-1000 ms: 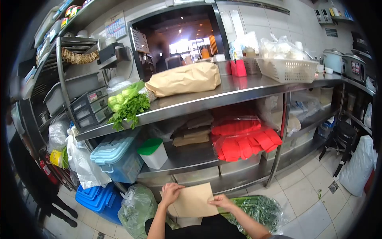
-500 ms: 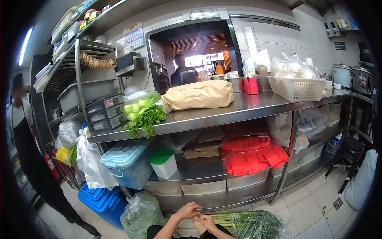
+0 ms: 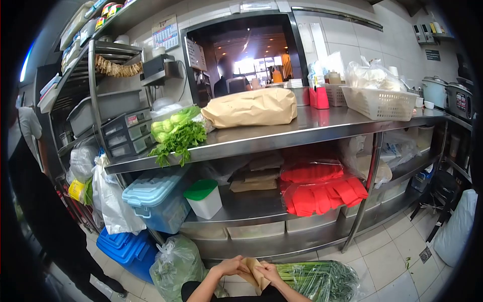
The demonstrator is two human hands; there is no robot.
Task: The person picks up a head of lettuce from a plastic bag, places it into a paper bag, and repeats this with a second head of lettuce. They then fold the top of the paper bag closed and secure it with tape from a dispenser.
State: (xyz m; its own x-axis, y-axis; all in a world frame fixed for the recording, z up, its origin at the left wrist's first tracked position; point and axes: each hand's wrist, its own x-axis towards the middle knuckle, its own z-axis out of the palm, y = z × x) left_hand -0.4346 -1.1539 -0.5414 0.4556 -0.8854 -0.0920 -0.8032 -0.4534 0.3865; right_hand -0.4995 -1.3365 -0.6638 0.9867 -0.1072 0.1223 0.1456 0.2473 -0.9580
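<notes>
A person's left hand and right hand grip brown paper between them at six o'clock, wrapped greens at its three o'clock, the table at twelve.

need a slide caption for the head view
Left hand and right hand hold brown paper near plastic-wrapped greens, in front of a steel counter.

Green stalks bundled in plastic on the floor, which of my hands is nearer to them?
Right. Your right hand is just beside the left end of the green stalks in the picture; your left hand is farther left, across the brown paper.
</notes>
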